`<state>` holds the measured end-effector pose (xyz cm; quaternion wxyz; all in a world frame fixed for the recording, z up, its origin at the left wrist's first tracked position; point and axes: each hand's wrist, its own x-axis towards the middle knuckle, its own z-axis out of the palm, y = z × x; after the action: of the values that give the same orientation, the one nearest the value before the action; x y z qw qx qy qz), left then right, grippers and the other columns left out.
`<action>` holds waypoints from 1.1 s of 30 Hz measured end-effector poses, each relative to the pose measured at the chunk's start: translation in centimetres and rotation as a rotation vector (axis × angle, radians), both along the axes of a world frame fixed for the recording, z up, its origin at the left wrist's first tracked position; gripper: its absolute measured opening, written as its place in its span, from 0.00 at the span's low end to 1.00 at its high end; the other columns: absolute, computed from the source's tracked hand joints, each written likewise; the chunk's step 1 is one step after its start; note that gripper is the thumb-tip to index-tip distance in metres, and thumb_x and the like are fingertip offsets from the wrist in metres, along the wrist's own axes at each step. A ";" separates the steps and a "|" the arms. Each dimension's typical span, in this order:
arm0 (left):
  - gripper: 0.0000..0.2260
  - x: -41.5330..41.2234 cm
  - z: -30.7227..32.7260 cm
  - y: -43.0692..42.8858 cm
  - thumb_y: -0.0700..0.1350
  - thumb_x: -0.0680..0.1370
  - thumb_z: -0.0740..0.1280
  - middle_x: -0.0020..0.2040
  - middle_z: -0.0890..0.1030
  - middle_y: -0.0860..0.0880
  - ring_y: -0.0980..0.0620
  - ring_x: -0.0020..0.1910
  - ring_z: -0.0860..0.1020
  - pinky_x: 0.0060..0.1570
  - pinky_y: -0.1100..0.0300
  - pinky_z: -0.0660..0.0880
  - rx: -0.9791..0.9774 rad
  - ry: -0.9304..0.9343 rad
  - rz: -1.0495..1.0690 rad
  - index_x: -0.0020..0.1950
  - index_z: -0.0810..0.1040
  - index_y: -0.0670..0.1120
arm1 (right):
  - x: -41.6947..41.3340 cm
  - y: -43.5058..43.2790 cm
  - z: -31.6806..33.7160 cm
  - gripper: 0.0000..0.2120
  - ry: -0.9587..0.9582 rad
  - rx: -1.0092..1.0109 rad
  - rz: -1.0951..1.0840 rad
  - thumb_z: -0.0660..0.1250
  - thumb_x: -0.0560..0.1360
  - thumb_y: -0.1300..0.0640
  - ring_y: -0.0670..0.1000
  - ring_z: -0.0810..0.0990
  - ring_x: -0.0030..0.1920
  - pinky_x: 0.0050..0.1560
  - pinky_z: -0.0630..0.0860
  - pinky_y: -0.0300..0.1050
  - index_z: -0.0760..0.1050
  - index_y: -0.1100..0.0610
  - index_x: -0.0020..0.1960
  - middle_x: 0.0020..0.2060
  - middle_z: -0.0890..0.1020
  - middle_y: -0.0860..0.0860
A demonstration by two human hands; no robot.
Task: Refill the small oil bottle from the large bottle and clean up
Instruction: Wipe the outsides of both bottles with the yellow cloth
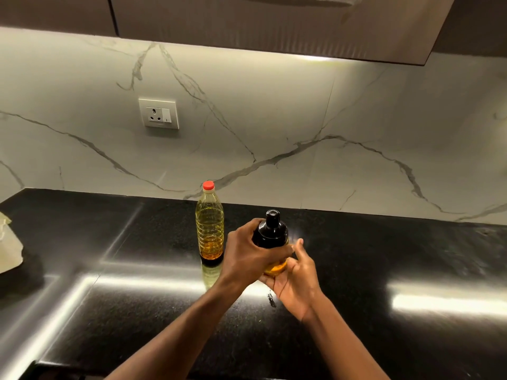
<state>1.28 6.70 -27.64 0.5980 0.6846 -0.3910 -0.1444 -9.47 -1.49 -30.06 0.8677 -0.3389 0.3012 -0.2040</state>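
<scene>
Left hand [247, 253] grips small bottle [271, 231] (capped); right hand [297, 281] supports base, fingers straight

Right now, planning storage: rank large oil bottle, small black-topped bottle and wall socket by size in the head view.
large oil bottle
small black-topped bottle, close second, partly covered, nearer camera
wall socket, smallest, though farther

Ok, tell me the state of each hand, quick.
Left hand: closed around the small oil bottle, just below its black top.
Right hand: open, fingers fairly straight, palm against the bottle's base.
</scene>
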 end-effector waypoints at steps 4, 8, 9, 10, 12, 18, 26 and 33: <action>0.21 0.9 0.1 -0.3 0.55 0.66 0.85 0.47 0.86 0.56 0.58 0.47 0.85 0.49 0.51 0.85 0.008 -0.014 0.053 0.55 0.83 0.54 | -1.5 0.7 -1.3 0.43 0.006 0.088 -0.004 0.54 0.80 0.30 0.66 0.82 0.65 0.73 0.70 0.66 0.75 0.69 0.69 0.63 0.81 0.68; 0.22 1.7 0.3 -0.8 0.55 0.65 0.85 0.48 0.86 0.54 0.57 0.48 0.85 0.50 0.51 0.85 -0.017 0.036 0.059 0.56 0.84 0.52 | -3.1 -0.4 -1.0 0.42 -0.007 0.077 -0.082 0.55 0.80 0.30 0.65 0.83 0.64 0.70 0.73 0.64 0.75 0.68 0.69 0.63 0.82 0.67; 0.23 1.6 0.3 -0.9 0.55 0.65 0.85 0.48 0.87 0.54 0.58 0.49 0.85 0.50 0.51 0.85 -0.019 0.041 0.055 0.56 0.84 0.52 | -3.1 -0.9 -0.7 0.42 -0.039 0.097 -0.098 0.55 0.80 0.30 0.65 0.82 0.65 0.69 0.74 0.62 0.75 0.68 0.69 0.63 0.82 0.67; 0.24 1.6 0.3 -1.1 0.56 0.65 0.85 0.49 0.87 0.55 0.58 0.49 0.85 0.51 0.51 0.85 -0.020 0.041 0.048 0.57 0.84 0.52 | -2.9 -1.3 -0.3 0.42 -0.069 0.117 -0.106 0.56 0.80 0.30 0.65 0.81 0.65 0.69 0.73 0.62 0.74 0.68 0.70 0.64 0.81 0.67; 0.24 1.2 0.3 -1.5 0.57 0.64 0.85 0.49 0.87 0.55 0.58 0.49 0.85 0.50 0.51 0.85 -0.022 0.025 0.035 0.56 0.84 0.53 | -2.1 -1.7 0.3 0.42 -0.096 0.147 -0.116 0.56 0.80 0.30 0.65 0.81 0.66 0.70 0.74 0.61 0.74 0.68 0.71 0.64 0.81 0.67; 0.22 1.1 0.4 -2.2 0.58 0.64 0.84 0.47 0.87 0.56 0.57 0.48 0.86 0.49 0.50 0.85 -0.031 -0.004 0.060 0.54 0.84 0.55 | -1.0 -0.5 -0.3 0.41 -0.085 0.144 -0.085 0.58 0.80 0.30 0.63 0.81 0.67 0.74 0.70 0.61 0.75 0.67 0.70 0.64 0.82 0.65; 0.27 1.7 -0.8 -2.5 0.62 0.62 0.82 0.49 0.87 0.57 0.61 0.49 0.85 0.51 0.53 0.85 -0.002 0.006 0.076 0.57 0.84 0.55 | -1.7 -1.0 -1.2 0.44 0.075 -0.359 0.013 0.55 0.72 0.19 0.48 0.74 0.74 0.81 0.61 0.57 0.73 0.47 0.76 0.70 0.80 0.46; 0.23 0.7 -1.2 -2.8 0.56 0.66 0.84 0.50 0.87 0.56 0.59 0.50 0.85 0.52 0.55 0.85 0.023 -0.009 -0.001 0.58 0.83 0.54 | 0.9 -4.2 -0.4 0.37 0.083 -0.120 0.074 0.48 0.82 0.30 0.61 0.81 0.67 0.76 0.68 0.64 0.78 0.58 0.67 0.63 0.84 0.61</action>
<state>2.00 3.94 -28.89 0.5883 0.6918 -0.3924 -0.1462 -8.57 -5.68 -30.46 0.8395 -0.4092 0.3117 -0.1753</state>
